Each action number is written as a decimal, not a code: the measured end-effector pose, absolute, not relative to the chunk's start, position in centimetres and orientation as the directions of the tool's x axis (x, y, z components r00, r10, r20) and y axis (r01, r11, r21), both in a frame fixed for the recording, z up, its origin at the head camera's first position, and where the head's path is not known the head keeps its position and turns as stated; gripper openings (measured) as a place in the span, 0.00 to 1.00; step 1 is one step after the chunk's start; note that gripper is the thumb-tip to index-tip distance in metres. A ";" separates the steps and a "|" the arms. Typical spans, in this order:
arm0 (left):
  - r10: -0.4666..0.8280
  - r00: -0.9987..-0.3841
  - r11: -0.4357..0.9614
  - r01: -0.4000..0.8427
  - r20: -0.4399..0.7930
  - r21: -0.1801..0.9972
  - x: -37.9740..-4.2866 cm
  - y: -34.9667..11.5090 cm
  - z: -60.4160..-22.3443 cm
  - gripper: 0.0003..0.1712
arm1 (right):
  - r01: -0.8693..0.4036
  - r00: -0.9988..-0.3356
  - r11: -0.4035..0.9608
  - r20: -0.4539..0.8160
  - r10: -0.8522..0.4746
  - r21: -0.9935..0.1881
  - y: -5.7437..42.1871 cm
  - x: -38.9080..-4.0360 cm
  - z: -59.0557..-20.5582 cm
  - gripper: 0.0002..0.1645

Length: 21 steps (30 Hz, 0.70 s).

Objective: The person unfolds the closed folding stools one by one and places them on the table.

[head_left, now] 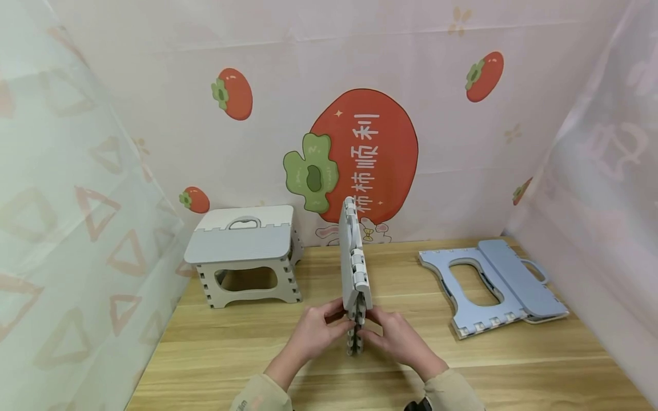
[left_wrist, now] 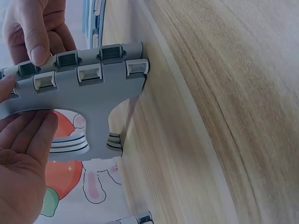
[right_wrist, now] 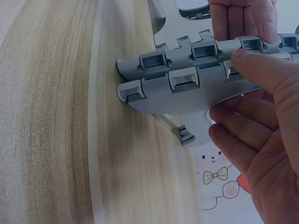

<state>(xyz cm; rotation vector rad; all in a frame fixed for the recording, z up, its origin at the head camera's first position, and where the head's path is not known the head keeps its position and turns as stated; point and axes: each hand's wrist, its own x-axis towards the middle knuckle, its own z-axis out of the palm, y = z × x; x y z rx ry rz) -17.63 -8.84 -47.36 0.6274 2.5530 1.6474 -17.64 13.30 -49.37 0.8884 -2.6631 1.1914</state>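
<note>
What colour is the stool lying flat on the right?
Mostly pale blue; the flat stool shows best in the head view.

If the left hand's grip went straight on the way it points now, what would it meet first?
The upright grey stool, which the left hand pinches. Beyond it the right hand is probably next, though the stool hides part of that line and depth is unclear.

The standing folded stool (head_left: 353, 274) looks like smooth, dull plastic. So do the open stool (head_left: 239, 242) and the flat stool (head_left: 519, 279). The table (head_left: 231, 342) looks like smooth, grainy wood. The sleeves (head_left: 263, 394) look like soft cloth.
</note>
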 end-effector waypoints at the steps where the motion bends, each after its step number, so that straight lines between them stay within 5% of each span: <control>1: 0.354 -0.917 0.354 0.312 0.182 0.882 -17.6 -8.9 -47.4 0.31 | -0.543 -0.826 0.524 0.307 -0.472 -0.656 13.3 -17.6 -49.4 0.27; 21: 0.356 -0.902 0.332 0.367 0.245 0.869 -17.6 -10.2 -47.6 0.29 | -0.538 -0.826 0.506 0.302 -0.476 -0.675 13.5 -17.6 -49.2 0.23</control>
